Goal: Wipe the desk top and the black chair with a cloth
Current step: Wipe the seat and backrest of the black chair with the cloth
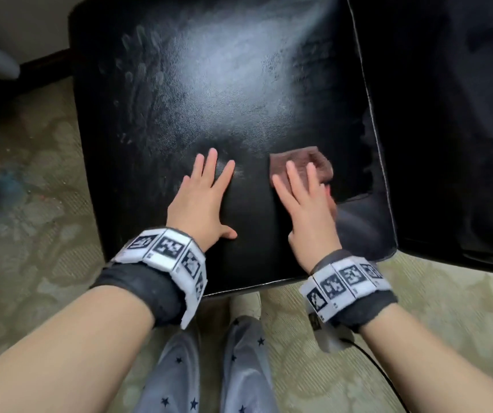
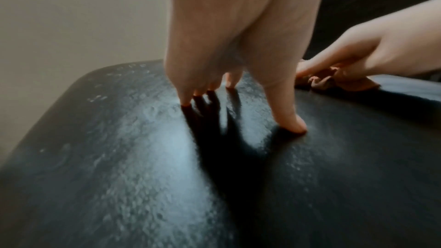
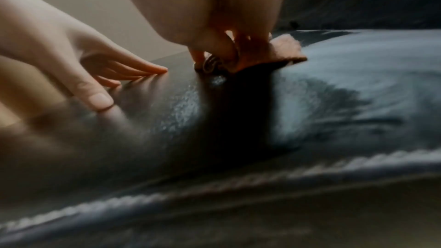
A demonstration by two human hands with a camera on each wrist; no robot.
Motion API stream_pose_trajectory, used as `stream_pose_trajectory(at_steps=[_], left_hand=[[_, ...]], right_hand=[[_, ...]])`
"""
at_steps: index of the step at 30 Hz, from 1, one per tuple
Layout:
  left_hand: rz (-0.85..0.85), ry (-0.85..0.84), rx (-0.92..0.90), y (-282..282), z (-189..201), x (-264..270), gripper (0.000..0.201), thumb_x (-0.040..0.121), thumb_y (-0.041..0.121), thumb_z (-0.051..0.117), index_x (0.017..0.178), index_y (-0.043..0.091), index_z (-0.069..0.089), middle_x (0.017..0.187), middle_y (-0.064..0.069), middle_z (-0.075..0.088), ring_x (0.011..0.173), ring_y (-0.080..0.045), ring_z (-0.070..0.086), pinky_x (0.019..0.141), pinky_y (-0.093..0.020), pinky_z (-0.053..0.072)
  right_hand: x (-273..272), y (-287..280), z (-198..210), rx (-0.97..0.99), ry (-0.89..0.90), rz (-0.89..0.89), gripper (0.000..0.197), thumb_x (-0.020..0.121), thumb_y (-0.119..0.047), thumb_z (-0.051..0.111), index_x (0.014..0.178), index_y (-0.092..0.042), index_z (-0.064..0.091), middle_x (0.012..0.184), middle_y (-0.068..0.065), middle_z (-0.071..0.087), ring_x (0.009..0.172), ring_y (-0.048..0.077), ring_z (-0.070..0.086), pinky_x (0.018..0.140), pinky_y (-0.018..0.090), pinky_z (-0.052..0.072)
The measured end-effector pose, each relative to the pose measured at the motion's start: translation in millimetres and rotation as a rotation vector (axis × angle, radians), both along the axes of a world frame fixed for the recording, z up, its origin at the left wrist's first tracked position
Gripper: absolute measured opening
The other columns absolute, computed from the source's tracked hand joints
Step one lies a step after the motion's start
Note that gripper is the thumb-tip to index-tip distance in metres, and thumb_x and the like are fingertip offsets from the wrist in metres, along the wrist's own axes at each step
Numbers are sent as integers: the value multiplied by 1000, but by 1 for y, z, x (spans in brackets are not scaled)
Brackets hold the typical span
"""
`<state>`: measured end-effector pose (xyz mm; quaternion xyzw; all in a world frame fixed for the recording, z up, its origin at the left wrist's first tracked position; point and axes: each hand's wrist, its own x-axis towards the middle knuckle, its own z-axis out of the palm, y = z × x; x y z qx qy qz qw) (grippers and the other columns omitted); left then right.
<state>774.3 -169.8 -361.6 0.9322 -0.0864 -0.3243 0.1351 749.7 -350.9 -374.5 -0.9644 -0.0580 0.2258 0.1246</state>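
Observation:
The black leather chair seat (image 1: 209, 99) fills the head view, with dusty smears and fingerprints across it. My left hand (image 1: 200, 198) rests flat on the seat's near middle, fingers straight and spread, holding nothing; its fingertips (image 2: 186, 99) touch the leather. My right hand (image 1: 305, 198) lies just to its right, on a small brown cloth (image 1: 302, 158) that it presses onto the seat. In the right wrist view the thumb and fingers pinch a bunched fold of the cloth (image 3: 281, 52). A darker streak shows on the seat right of the cloth.
The chair's back (image 1: 447, 114) rises at the right behind a white piped seam (image 1: 373, 120). Pale patterned carpet (image 1: 31, 234) surrounds the chair. My legs in star-print trousers (image 1: 239, 368) stand at the seat's front edge. A black cable (image 1: 382, 371) runs over the floor.

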Motion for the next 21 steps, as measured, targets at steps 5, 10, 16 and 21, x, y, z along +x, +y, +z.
stream_pose_trajectory(at_steps=[5, 10, 16, 21], left_hand=[[23, 12, 91, -9, -2, -1, 115, 72, 38, 78, 150, 26, -6, 156, -2, -23, 144, -20, -18, 117, -36, 9], [13, 14, 127, -12, -1, 0, 115, 72, 39, 78, 150, 25, -6, 156, -3, -22, 145, -21, -17, 118, -37, 12], [7, 11, 133, -11, -1, 0, 115, 72, 40, 77, 150, 26, -6, 156, -3, -21, 145, -21, -17, 117, -37, 10], [-16, 7, 161, -12, -4, 0, 116, 72, 40, 77, 150, 23, -7, 156, -7, -22, 145, -24, -16, 117, -38, 10]], right_hand=[[21, -48, -2, 28, -17, -31, 96, 65, 19, 51, 148, -22, 24, 158, 0, 4, 146, 26, -3, 115, 45, 13], [63, -82, -8, -39, -65, -320, 84, 78, 16, 44, 149, -23, 20, 159, -1, 3, 146, 25, 2, 110, 42, 30], [27, -79, -6, 3, -72, -328, 88, 72, 19, 42, 149, -20, 21, 158, 2, 5, 146, 26, 2, 112, 36, 25], [-13, -86, -1, -65, 12, -249, 94, 73, 19, 46, 150, -23, 12, 158, -2, -4, 146, 23, -6, 111, 39, 31]])
